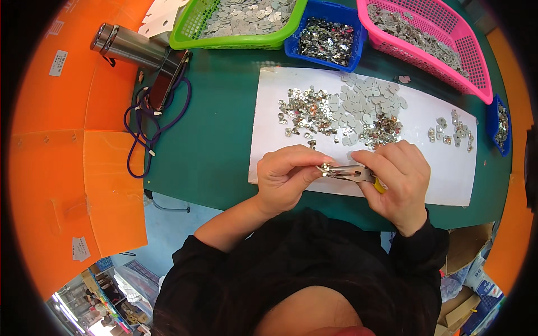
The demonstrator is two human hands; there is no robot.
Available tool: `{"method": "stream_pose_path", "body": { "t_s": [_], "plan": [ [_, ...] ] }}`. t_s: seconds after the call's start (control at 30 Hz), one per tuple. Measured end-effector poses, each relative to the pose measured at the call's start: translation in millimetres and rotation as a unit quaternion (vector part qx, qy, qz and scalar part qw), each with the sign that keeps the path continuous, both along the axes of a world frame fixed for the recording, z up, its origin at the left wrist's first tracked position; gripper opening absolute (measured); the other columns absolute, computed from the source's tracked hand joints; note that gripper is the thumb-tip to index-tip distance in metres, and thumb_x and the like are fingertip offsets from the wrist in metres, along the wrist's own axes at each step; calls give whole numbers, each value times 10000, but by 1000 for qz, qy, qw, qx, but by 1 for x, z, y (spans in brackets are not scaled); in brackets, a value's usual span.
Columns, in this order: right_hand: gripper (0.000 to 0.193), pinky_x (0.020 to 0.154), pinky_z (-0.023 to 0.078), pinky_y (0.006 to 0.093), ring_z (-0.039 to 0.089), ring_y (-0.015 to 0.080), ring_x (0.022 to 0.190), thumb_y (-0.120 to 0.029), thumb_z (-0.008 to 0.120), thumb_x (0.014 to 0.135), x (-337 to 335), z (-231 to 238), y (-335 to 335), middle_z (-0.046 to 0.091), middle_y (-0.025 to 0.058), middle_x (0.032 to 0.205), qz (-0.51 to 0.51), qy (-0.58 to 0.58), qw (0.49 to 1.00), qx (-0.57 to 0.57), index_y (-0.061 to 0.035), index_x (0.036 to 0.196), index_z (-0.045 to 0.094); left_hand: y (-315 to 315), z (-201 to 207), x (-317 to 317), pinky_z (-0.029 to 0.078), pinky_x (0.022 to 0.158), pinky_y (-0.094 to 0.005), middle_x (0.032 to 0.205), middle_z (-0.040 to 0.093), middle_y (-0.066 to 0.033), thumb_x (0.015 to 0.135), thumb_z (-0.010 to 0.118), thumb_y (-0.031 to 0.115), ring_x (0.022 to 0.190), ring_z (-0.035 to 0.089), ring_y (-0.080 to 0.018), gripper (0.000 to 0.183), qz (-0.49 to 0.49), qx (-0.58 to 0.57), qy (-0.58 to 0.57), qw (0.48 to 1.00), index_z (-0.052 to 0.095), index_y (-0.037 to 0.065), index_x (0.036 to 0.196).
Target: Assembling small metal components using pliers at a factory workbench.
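My right hand (399,178) is closed round a pair of pliers (353,173) with yellow grips, its jaws pointing left. The jaw tips meet a small shiny metal piece (325,167), which my left hand (288,173) pinches between thumb and fingers. Both hands are over the near edge of a white board (269,112). Just beyond them lie a heap of small silvery fittings (307,111), a pile of flat grey pieces (370,98) and another heap of shiny metal fittings (383,130). A few joined-looking pieces (454,130) are scattered at the board's right.
Along the far edge stand a green basket (235,42), a blue bin (322,60) and a pink basket (431,66), all holding small parts. A small blue tray (496,123) is at right. A steel flask (129,45) and a phone with a purple cord (165,84) lie left.
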State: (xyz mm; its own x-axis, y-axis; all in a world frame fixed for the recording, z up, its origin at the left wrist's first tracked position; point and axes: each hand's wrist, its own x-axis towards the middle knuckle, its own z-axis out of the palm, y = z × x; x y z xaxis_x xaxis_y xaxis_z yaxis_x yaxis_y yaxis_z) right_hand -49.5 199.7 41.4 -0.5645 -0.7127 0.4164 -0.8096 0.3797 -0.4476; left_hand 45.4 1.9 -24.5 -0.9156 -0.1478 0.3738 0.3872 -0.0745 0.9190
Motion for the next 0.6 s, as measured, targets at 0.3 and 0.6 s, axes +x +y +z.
{"method": "stream_pose_path", "body": {
  "t_s": [0.3, 0.6],
  "plan": [
    [372, 602, 407, 345, 533, 240, 681, -114, 784, 556, -6, -1, 5, 579, 42, 757, 33, 9, 999, 10, -109, 917, 698, -6, 1, 0, 575, 779, -347, 954, 682, -200, 930, 585, -17, 883, 700, -267, 115, -57, -33, -2, 998, 616, -66, 1029],
    [384, 619, 398, 350, 532, 245, 713, -98, 782, 574, 9, 3, 2, 584, 54, 787, -44, 30, 998, 40, -98, 946, 686, 1, 4, 1, 583, 797, -356, 969, 681, -215, 921, 559, -67, 880, 704, -273, 133, 32, -67, -5, 997, 591, -79, 1050]
  ]
}}
